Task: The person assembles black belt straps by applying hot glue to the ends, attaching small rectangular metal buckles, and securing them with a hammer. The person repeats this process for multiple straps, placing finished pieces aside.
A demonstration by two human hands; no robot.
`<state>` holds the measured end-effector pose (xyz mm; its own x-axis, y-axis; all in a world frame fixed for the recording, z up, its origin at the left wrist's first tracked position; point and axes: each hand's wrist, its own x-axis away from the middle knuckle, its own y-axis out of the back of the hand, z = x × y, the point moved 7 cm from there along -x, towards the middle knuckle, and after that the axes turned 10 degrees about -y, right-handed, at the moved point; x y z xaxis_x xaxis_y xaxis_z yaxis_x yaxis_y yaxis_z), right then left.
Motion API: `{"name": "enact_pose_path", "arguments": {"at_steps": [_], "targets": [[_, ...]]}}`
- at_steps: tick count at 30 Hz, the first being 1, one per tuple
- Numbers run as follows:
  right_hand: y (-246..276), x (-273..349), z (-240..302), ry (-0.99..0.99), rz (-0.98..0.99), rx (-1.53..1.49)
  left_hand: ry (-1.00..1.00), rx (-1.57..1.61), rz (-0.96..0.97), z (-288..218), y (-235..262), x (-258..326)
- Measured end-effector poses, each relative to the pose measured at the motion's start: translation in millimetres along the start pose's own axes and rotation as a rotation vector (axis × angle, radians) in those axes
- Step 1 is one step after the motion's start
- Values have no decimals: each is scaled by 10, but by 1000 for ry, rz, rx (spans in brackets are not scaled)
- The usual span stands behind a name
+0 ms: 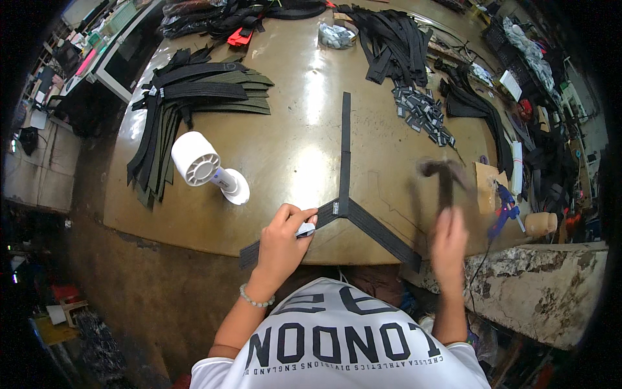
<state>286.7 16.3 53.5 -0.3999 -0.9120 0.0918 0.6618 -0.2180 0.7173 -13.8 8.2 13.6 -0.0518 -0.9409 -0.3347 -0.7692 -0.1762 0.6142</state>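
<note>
Black webbing straps (379, 237) lie in a Y shape near the table's front edge, one narrow leg pointing away from me. A small grey-and-white label (335, 208) sits where the legs meet. My left hand (284, 235) rests on the left leg, fingers curled round a small whitish folded piece (305, 229) whose kind I cannot make out. To the right, my right hand (449, 243) grips a hammer (445, 178) by its handle. Hammer and hand are smeared by motion, held right of the straps and apart from them.
A white handheld fan (199, 160) stands at left beside stacked dark straps (207, 87). At right are a heap of small labels (424, 113), more black straps (392, 42), a blue glue gun (503, 212) and a tape roll (540, 224). A clear bag (337, 35) lies far back.
</note>
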Motion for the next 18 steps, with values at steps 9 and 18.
{"name": "enact_pose_path", "arguments": {"at_steps": [9, 18], "targets": [[-603, 500, 490, 380, 386, -56, -28, -5, 32, -1, 31, 0], [-215, 12, -157, 201, -40, 143, -65, -154, 216, -131, -78, -67]]}}
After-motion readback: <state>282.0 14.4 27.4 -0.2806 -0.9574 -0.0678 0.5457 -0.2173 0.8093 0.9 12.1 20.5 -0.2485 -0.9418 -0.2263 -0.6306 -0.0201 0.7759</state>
